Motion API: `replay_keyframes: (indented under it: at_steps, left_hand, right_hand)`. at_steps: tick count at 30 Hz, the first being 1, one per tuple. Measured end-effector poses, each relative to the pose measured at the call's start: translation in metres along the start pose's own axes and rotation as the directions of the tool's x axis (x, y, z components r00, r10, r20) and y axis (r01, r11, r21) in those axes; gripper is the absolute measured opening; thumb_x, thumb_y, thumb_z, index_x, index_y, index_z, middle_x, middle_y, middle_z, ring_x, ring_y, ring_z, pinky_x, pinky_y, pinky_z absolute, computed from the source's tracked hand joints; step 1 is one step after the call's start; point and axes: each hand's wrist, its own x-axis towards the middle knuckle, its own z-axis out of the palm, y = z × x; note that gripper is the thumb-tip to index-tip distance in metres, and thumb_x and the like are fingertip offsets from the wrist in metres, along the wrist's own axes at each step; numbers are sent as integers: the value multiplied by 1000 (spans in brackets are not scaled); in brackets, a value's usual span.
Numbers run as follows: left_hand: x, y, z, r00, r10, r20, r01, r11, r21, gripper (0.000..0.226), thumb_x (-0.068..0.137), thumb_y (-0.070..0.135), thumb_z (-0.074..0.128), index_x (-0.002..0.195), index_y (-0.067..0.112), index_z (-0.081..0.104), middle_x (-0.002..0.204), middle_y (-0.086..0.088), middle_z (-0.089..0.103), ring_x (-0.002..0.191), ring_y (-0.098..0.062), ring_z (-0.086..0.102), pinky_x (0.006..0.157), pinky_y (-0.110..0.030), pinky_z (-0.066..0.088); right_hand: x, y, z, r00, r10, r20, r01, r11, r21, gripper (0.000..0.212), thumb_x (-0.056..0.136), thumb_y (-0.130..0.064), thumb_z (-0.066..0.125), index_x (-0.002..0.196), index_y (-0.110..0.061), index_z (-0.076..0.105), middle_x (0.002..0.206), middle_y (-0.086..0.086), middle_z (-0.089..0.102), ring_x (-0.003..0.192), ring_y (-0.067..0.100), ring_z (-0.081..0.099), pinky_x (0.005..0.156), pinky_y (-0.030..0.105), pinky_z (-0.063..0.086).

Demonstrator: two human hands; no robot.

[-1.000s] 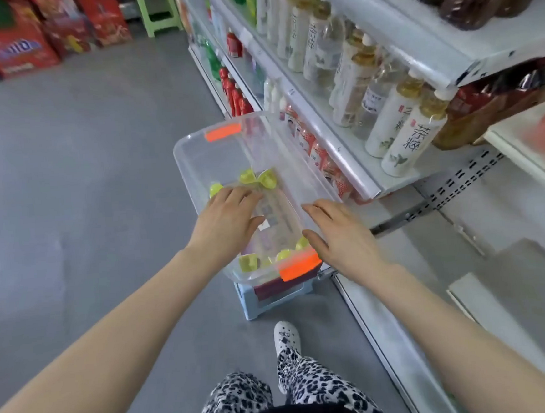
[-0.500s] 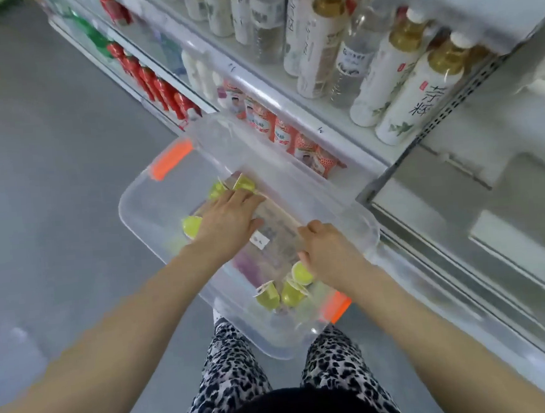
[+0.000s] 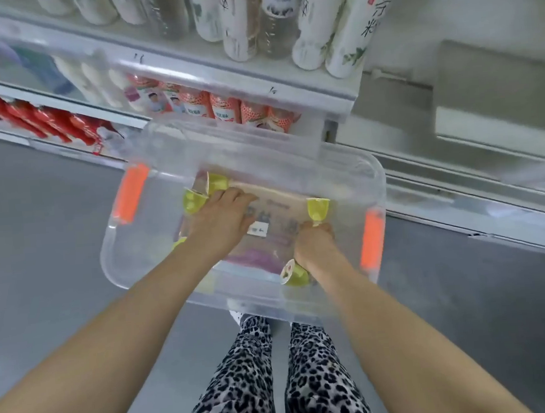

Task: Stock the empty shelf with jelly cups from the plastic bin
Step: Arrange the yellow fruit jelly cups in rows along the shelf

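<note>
The clear plastic bin [image 3: 116, 267] with orange handles sits in front of me, below the drink shelves. Several yellow-green jelly cups lie in it: two at the far left [image 3: 194, 202], one at the near right [image 3: 294, 273]. My left hand [image 3: 223, 223] is inside the bin, palm down, with its fingers spread and touching the two far-left cups. My right hand [image 3: 314, 242] is also inside, fingers curled on the base of a jelly cup [image 3: 318, 209]. The empty grey shelf [image 3: 488, 143] runs to the right of the bin.
White and clear drink bottles [image 3: 341, 21] fill the shelf above the bin. Red-labelled bottles [image 3: 224, 107] stand on the lower shelf just behind it. A printed sheet [image 3: 279, 228] lies on the bin's bottom. My patterned trouser legs [image 3: 277, 369] are below, on grey floor.
My view swung down and toward the shelves, so the bin now lies crosswise. My right hand moved into the bin and closed on a cup; my left hand stayed on the far-left cups.
</note>
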Motion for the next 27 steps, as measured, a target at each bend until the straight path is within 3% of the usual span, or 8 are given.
replay_keyframes:
  at_steps: [4, 8, 11, 14, 18, 21, 24, 27]
  left_hand:
    - [2, -13, 0, 1000, 10, 7, -10, 1000, -19, 48, 89, 30, 66, 134, 18, 55, 126, -7, 55, 117, -31, 48, 97, -40, 40]
    - [6, -20, 4, 998, 7, 55, -5, 1000, -26, 49, 91, 30, 62, 138, 20, 51, 132, -7, 51, 121, -30, 45, 99, -40, 39]
    - [12, -15, 8, 993, 10, 116, -10, 1000, -2, 51, 93, 31, 59, 141, 22, 46, 137, -5, 48, 125, -29, 42, 100, -39, 39]
    - [21, -4, 12, 979, 77, 186, -95, 992, 86, 55, 92, 33, 59, 144, 29, 41, 139, -2, 45, 126, -27, 42, 97, -39, 41]
    - [39, 14, 20, 926, 223, 304, -243, 970, 28, 58, 87, 36, 65, 141, 37, 42, 131, -1, 45, 120, -25, 44, 90, -37, 44]
    - [46, 23, 34, 874, 289, 390, -328, 944, 35, 48, 87, 37, 65, 133, 37, 50, 131, -3, 46, 115, -28, 50, 89, -35, 42]
    - [46, 21, 43, 883, 242, 401, -287, 956, 54, 37, 89, 27, 64, 124, 29, 55, 127, -6, 49, 109, -30, 56, 81, -31, 40]
    - [48, 7, 40, 909, 121, 398, -164, 984, 74, 36, 85, 23, 68, 118, 19, 53, 122, -8, 49, 102, -33, 59, 76, -34, 43]
  right_hand:
    - [4, -12, -12, 992, 4, -126, 39, 941, 335, 47, 90, -7, 48, 136, 1, 40, 126, 19, 49, 112, 36, 55, 80, 32, 43]
    - [15, -5, -15, 919, 207, -336, 16, 830, 557, 52, 78, 3, 58, 128, -1, 42, 128, 24, 41, 106, 43, 53, 92, 38, 44]
    - [24, 0, -13, 958, 206, -198, -73, 847, 526, 71, 82, -6, 66, 143, -7, 31, 143, 27, 22, 114, 41, 48, 93, 34, 41]
    - [30, 1, -10, 968, 160, -194, -44, 867, 497, 73, 86, -5, 61, 149, -13, 26, 146, 24, 16, 110, 42, 52, 94, 35, 45]
    - [34, 3, -11, 976, 105, -191, -18, 913, 408, 61, 89, -5, 56, 145, -15, 33, 137, 21, 28, 100, 38, 60, 91, 35, 47]
    - [37, 12, -16, 967, 148, -208, -75, 944, 322, 51, 99, -16, 43, 148, -18, 29, 120, 28, 47, 117, 30, 54, 104, 33, 36]
    - [37, 13, -15, 971, 88, -223, -47, 982, 184, 48, 106, -22, 28, 151, -10, 22, 136, 21, 53, 122, 27, 53, 112, 37, 25]
    - [40, 3, -6, 963, 49, -264, 17, 970, 243, 35, 99, -16, 39, 133, -17, 45, 135, 32, 38, 101, 37, 59, 96, 39, 46]
